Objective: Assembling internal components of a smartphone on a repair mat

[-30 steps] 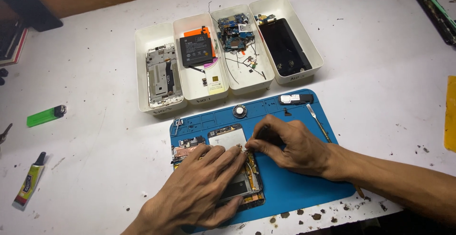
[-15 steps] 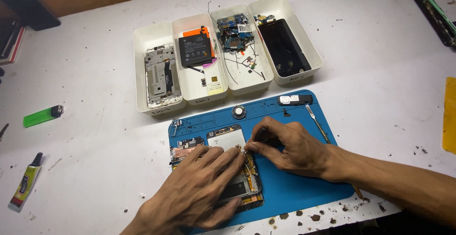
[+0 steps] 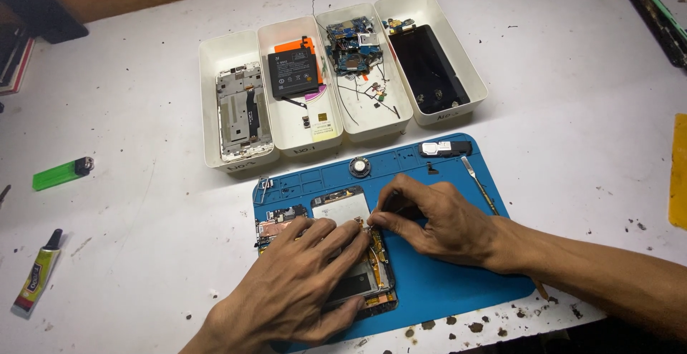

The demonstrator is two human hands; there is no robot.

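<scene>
The left hand lies flat, fingers spread, on the opened phone on the blue mat. The right hand pinches a thin tool at the phone's edge.

— Any room to reach in?
— Left of the blue mat, bare table. Behind it, four white trays block; a metal spudger lies alongside the right hand.

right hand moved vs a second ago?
No. The right hand stays pinched at the top right edge of the opened phone on the blue mat, just below the round part; only the camera shifted slightly.
</scene>
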